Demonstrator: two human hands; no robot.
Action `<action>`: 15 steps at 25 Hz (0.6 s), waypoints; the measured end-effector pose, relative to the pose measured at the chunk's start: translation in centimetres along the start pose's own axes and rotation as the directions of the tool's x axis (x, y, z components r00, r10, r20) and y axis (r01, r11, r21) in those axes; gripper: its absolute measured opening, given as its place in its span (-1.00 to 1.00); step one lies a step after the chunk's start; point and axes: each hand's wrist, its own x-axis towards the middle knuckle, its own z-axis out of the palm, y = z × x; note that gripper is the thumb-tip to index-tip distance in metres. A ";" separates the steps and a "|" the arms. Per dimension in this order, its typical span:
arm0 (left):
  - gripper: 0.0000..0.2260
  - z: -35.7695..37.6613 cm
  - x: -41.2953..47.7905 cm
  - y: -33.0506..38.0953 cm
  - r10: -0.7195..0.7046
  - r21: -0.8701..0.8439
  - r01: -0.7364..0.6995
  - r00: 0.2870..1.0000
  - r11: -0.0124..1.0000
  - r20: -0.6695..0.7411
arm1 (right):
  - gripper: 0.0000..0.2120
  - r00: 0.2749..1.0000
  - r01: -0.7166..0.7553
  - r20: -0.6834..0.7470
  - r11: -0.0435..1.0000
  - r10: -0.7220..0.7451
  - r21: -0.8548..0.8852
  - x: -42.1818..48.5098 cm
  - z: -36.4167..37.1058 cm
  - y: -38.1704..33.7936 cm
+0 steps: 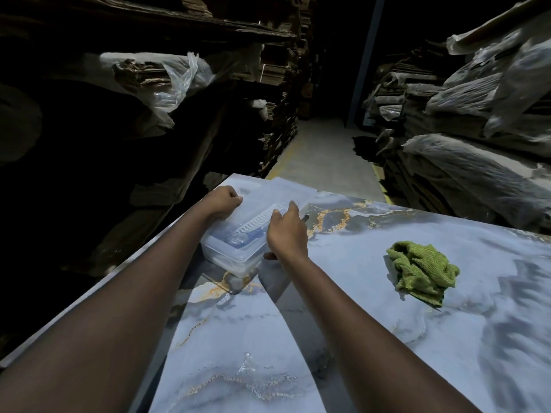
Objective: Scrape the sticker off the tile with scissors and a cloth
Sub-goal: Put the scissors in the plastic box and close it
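1. Fetching step, I'd say: left hand curls round the box's far corner, and right hand grips its right side.
2. Next: open it, probably for scissors, unseen.
3. Cloth lies on the tile, well right; sticker not discernible.

Single head-worn wide-angle view, facing forward and down; marbled tile close below filling the lower frame, aisle floor farther ahead, upper centre
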 end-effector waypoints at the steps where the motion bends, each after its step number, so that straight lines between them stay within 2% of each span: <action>1: -0.79 0.2 0.3 -0.2 0.004 -0.003 -0.004 1.000 1.000 -0.018 | -0.53 1.000 0.022 0.000 1.000 -0.022 -0.007 0.5 0.1 0.2; 3: -0.76 0.5 1.1 -0.7 -0.014 0.088 0.022 0.995 0.996 -0.097 | -0.54 0.998 0.053 0.018 0.998 -0.053 0.019 2.4 0.6 0.3; 6: -0.57 0.4 2.7 -1.2 -0.037 0.210 0.076 0.982 0.975 -0.186 | -0.53 0.982 0.083 0.166 0.995 -0.091 0.058 6.5 2.5 -0.3; 9: -0.60 -0.2 5.0 -1.5 0.004 0.370 0.107 0.958 0.923 -0.286 | -0.51 0.962 0.090 0.254 0.995 -0.099 0.047 10.1 5.0 -1.3; 15: -0.61 -0.5 9.3 -0.8 -0.005 0.541 0.164 0.959 0.825 -0.282 | -0.48 0.955 0.129 0.287 0.978 -0.078 -0.163 14.9 7.4 -2.9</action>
